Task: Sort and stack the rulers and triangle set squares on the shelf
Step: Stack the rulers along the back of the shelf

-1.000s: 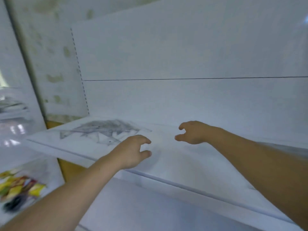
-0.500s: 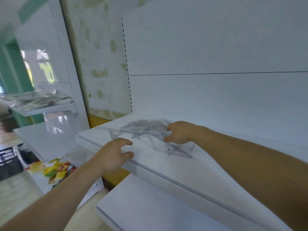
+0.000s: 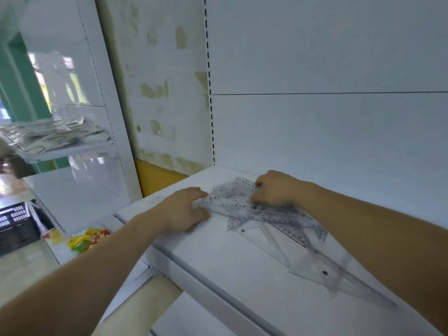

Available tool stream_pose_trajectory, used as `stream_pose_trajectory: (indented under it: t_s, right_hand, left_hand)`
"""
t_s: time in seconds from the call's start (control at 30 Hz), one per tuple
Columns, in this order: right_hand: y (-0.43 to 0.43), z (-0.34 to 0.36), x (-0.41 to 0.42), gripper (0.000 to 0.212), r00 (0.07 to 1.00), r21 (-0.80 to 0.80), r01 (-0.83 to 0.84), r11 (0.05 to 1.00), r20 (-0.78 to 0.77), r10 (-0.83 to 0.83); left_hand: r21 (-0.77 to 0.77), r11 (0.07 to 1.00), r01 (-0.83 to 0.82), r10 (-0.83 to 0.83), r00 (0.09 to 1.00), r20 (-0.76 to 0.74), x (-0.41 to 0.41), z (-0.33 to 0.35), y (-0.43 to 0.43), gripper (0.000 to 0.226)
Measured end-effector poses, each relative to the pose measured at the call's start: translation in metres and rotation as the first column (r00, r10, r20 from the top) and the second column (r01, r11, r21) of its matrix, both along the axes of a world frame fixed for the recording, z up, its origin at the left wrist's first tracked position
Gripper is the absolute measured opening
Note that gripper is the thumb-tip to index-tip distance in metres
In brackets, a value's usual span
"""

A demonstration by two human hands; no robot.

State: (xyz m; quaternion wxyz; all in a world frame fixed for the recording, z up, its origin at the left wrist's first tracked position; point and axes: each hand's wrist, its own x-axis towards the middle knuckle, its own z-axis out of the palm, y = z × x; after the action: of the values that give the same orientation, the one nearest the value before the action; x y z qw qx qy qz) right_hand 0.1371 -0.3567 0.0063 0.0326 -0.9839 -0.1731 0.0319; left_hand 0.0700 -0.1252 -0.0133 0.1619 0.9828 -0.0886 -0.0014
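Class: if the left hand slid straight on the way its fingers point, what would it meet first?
Probably the pile of clear rulers and set squares, right ahead of the left hand; contact unclear.

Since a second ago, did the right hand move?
Yes. The right hand moved left along the shelf: it was beside the pile of clear rulers, apart from it, and now rests on the pile's left part.
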Motion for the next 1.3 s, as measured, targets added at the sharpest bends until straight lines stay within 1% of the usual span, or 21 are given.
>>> stream_pose_trajectory:
  t_s: [0.07,0.17,0.23,0.3,0.37,0.47,0.57,0.63,0.7,0.77,0.83,0.9,0.93,1.0,1.03,1.1,1.17,1.23,1.3]
  right_hand:
    - [0.004,0.001,0.006,0.052,1.0,0.054,0.004,0.999,0.019,-0.005]
    - [0.01,-0.001,0.01,0.036,0.997,0.108,0.022,0.994,0.065,-0.029]
    - [0.014,-0.002,0.01,0.03,0.992,0.169,0.067,0.983,0.093,-0.083]
    - [0.02,0.001,0.006,0.029,0.982,0.237,0.125,0.963,0.107,-0.154]
    - [0.024,0.004,0.001,0.028,0.966,0.284,0.17,0.944,0.138,-0.216]
    - [0.03,0.008,-0.01,0.026,0.912,0.321,0.264,0.91,0.223,-0.343]
    - [0.032,0.007,-0.023,0.023,0.842,0.377,0.338,0.863,0.288,-0.456]
    - [0.034,0.007,-0.033,0.02,0.807,0.405,0.34,0.849,0.338,-0.484]
    - [0.038,0.009,-0.044,0.022,0.787,0.44,0.31,0.843,0.379,-0.487]
    - [0.04,0.013,-0.052,0.023,0.769,0.504,0.272,0.82,0.399,-0.5]
    - [0.039,0.015,-0.057,0.024,0.766,0.545,0.266,0.795,0.381,-0.517]
    - [0.034,0.015,-0.058,0.029,0.784,0.475,0.315,0.822,0.359,-0.507]
    - [0.031,0.014,-0.057,0.033,0.797,0.412,0.345,0.843,0.346,-0.495]
    - [0.024,0.011,-0.057,0.038,0.818,0.303,0.391,0.869,0.318,-0.479]
    - [0.022,0.009,-0.059,0.039,0.828,0.275,0.406,0.872,0.294,-0.478]
    - [0.017,0.006,-0.064,0.041,0.839,0.24,0.435,0.868,0.241,-0.488]
    - [0.013,0.005,-0.073,0.045,0.843,0.205,0.451,0.869,0.221,-0.49]
    - [0.009,0.003,-0.084,0.042,0.832,0.212,0.457,0.864,0.242,-0.5]
    - [0.005,0.002,-0.1,0.04,0.8,0.254,0.477,0.841,0.27,-0.535]
  left_hand:
    - [0.011,0.998,0.065,-0.065,0.998,-0.009,0.019,-0.001,0.002,0.06]
    - [0.064,0.979,0.195,-0.196,0.98,0.021,0.043,-0.001,0.003,0.046]
    - [0.051,0.96,0.277,-0.279,0.959,0.048,0.057,0.0,0.006,0.039]
    - [0.009,0.941,0.338,-0.338,0.94,0.041,0.069,-0.001,0.01,0.036]
    - [-0.064,0.926,0.373,-0.37,0.927,0.055,0.077,-0.002,0.013,0.029]
    - [-0.162,0.891,0.424,-0.404,0.904,0.14,0.085,-0.002,0.017,0.005]
    - [-0.291,0.846,0.446,-0.417,0.895,0.158,0.085,0.0,0.018,0.007]
    - [-0.37,0.818,0.441,-0.417,0.897,0.147,0.083,0.0,0.018,0.011]
    - [-0.44,0.792,0.424,-0.411,0.902,0.129,0.081,0.001,0.019,0.01]
    - [-0.548,0.736,0.397,-0.412,0.905,0.102,0.079,0.004,0.019,0.009]
    - [-0.665,0.654,0.36,-0.419,0.905,0.078,0.074,0.008,0.017,0.017]
    - [-0.725,0.599,0.339,-0.418,0.905,0.078,0.068,0.01,0.014,0.027]
    - [-0.729,0.594,0.341,-0.413,0.906,0.088,0.065,0.01,0.012,0.032]
    - [-0.703,0.618,0.353,-0.4,0.91,0.105,0.062,0.009,0.008,0.04]
    - [-0.688,0.633,0.354,-0.394,0.913,0.107,0.062,0.009,0.005,0.043]
    - [-0.673,0.652,0.349,-0.392,0.915,0.096,0.061,0.009,0.0,0.046]
    - [-0.656,0.655,0.375,-0.417,0.903,0.1,0.057,0.009,-0.004,0.048]
    - [-0.632,0.649,0.423,-0.453,0.883,0.126,0.052,0.009,-0.011,0.055]
    - [-0.591,0.651,0.477,-0.48,0.861,0.165,0.049,0.007,-0.019,0.059]
